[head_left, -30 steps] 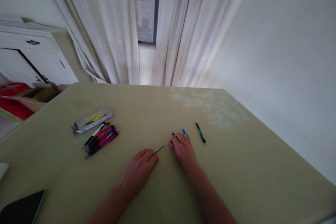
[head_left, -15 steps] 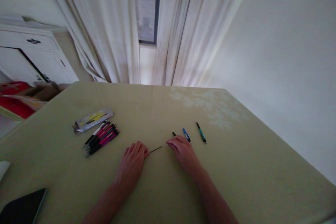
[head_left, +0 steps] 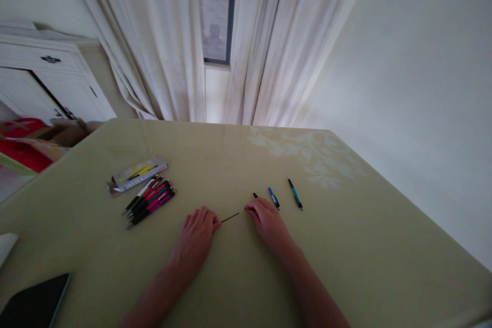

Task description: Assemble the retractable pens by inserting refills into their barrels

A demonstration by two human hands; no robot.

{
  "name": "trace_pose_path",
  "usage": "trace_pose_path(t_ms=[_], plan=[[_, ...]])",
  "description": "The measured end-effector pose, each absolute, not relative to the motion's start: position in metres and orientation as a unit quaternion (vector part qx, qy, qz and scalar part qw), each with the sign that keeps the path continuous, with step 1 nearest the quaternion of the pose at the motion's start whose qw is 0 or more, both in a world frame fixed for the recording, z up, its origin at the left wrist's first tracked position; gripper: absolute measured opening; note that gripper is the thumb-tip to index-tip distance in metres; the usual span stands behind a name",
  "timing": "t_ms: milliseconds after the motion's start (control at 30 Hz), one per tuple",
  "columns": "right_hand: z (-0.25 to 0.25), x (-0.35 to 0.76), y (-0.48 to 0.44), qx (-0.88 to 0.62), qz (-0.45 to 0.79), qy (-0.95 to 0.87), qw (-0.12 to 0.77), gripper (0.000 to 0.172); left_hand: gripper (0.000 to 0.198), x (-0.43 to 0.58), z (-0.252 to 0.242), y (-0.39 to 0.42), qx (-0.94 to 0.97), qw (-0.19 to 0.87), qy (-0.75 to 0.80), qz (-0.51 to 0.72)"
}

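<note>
My left hand [head_left: 199,233] rests low over the table, thumb and fingers pinched on one end of a thin dark pen refill [head_left: 230,218]. The refill points right, toward my right hand [head_left: 266,220], whose fingertips are also pinched together. Whatever those fingertips hold is too small to make out. A small gap separates them from the refill's tip. Just behind my right hand lie a blue pen part [head_left: 273,198] and a black piece [head_left: 255,195], the latter partly hidden by the hand. Farther right lies a teal and black pen [head_left: 295,194].
On the left, several pens [head_left: 149,201] lie bundled beside an opened pen box [head_left: 139,174]. A dark flat device [head_left: 36,301] sits at the table's near left corner, with a white object [head_left: 5,246] behind it. The wall [head_left: 423,113] runs along the table's right side.
Both hands keep nearly the same place and grip. The whole view has shifted very slightly; the refill still sticks out of my left fingertips.
</note>
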State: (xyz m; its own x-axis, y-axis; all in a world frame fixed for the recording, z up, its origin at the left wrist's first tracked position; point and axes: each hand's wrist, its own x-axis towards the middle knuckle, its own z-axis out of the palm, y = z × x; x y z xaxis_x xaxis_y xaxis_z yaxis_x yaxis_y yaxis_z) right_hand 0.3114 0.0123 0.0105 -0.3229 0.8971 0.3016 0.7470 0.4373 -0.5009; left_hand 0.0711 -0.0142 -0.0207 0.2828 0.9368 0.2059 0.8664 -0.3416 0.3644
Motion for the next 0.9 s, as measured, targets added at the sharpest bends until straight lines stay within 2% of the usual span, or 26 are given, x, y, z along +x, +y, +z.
trace_pose_path(t_ms=[333,700,900], plan=[[0.0128,0.3102,0.0114,-0.498,0.146,-0.801,0.3,0.013,0.026,0.0701,-0.0238,-0.0132,0.809,0.12,0.519,0.249],[0.0129,0.3099,0.0105,-0.498,0.107,-0.811,0.287,0.012,0.032,0.0694,-0.0261,-0.0112,0.813,0.107,0.506,0.267],[0.0136,0.3048,0.0088,-0.491,0.13,-0.814,0.284,0.016,0.033,0.0695,-0.0259,-0.0126,0.815,0.111,0.503,0.266]])
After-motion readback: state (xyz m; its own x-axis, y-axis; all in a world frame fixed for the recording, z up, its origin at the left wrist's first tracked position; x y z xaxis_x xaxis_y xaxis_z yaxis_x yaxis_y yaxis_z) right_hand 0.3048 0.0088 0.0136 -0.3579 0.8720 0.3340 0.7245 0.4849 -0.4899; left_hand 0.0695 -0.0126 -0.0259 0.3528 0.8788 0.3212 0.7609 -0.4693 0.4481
